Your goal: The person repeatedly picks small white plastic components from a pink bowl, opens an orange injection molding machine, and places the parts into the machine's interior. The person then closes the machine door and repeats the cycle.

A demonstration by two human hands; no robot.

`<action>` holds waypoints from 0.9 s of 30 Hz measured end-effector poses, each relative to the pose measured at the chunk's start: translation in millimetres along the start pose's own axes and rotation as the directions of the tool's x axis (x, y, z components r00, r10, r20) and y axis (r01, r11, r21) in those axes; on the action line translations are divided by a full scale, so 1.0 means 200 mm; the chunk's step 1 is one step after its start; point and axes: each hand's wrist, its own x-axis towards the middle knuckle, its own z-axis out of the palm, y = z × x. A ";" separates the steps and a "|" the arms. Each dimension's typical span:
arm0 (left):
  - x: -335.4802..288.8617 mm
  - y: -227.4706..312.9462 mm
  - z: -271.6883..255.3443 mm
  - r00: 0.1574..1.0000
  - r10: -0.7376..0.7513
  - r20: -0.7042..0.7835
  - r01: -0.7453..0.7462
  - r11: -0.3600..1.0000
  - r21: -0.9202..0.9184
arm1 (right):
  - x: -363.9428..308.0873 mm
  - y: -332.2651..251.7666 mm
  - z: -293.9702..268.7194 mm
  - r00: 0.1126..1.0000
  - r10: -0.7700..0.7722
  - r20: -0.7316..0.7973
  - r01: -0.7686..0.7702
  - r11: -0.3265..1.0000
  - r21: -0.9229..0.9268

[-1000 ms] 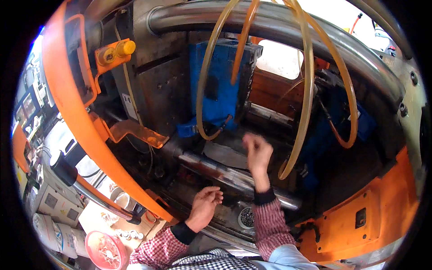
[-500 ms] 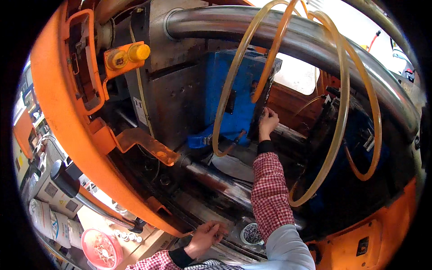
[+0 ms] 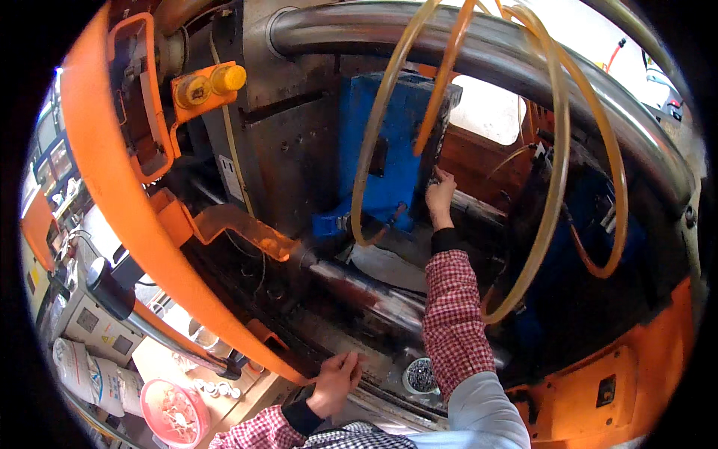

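My right hand [image 3: 440, 199] reaches deep into the machine. Its fingers are bent together against the dark inner face of a blue metal block [image 3: 396, 127]; whatever they pinch is too small or hidden to name. Low in the middle, my left hand [image 3: 336, 383] hangs with thumb and fingers drawn together, and I cannot make out anything in them. Beside my right sleeve, a small white cup [image 3: 407, 385] filled with dark and silvery bits stands on the machine's ledge. A second blue block [image 3: 621, 239] sits in shadow at the right.
Yellowish hoses [image 3: 562, 172] loop in front of the blocks. A thick steel bar [image 3: 359, 34] crosses above, another bar [image 3: 366, 292] below. An orange guard frame [image 3: 157, 247] curves along the left. At lower left are a pink basin [image 3: 153, 389] of scraps and white sacks [image 3: 78, 374].
My right hand stays at the block's inner face, its fingers shifted slightly. My left hand's fingers have drawn closer together and point more upward. The whole view has shifted a little.
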 end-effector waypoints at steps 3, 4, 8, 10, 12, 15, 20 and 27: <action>0.01 0.02 0.02 0.989 0.110 0.098 -0.102 0.991 -0.083 | -0.25 -0.20 -0.20 0.962 -0.226 -0.149 0.227 0.974 -0.015; 0.01 0.03 0.02 0.986 0.114 0.124 -0.097 0.987 -0.130 | -0.38 -0.27 -0.30 0.990 -0.143 -0.003 0.141 0.970 0.196; 0.02 0.10 0.06 0.980 0.114 0.165 -0.069 0.965 -0.253 | -1.05 -0.51 -0.73 0.556 -0.439 0.706 0.145 0.888 0.437; 0.01 0.12 0.07 0.960 0.147 0.237 -0.085 0.963 -0.254 | -1.24 -0.57 -0.79 0.474 -0.295 0.829 0.110 0.955 0.277; 0.00 0.13 0.08 0.966 0.125 0.224 -0.085 0.980 -0.182 | -1.31 -0.59 -0.80 0.536 -0.126 0.835 -0.098 0.973 0.210; -0.02 0.14 0.11 0.971 0.102 0.217 -0.083 0.992 -0.093 | -1.33 -0.58 -0.82 0.590 -0.122 0.798 -0.143 0.957 0.251; 0.00 0.16 0.14 0.981 0.107 0.164 -0.078 0.981 -0.176 | -1.32 -0.53 -0.81 0.731 -0.267 0.628 0.088 0.950 0.301; -0.04 0.11 0.07 0.994 0.046 0.103 -0.050 0.998 0.038 | -0.51 -0.30 -0.39 0.974 -0.023 -0.223 0.103 0.930 0.352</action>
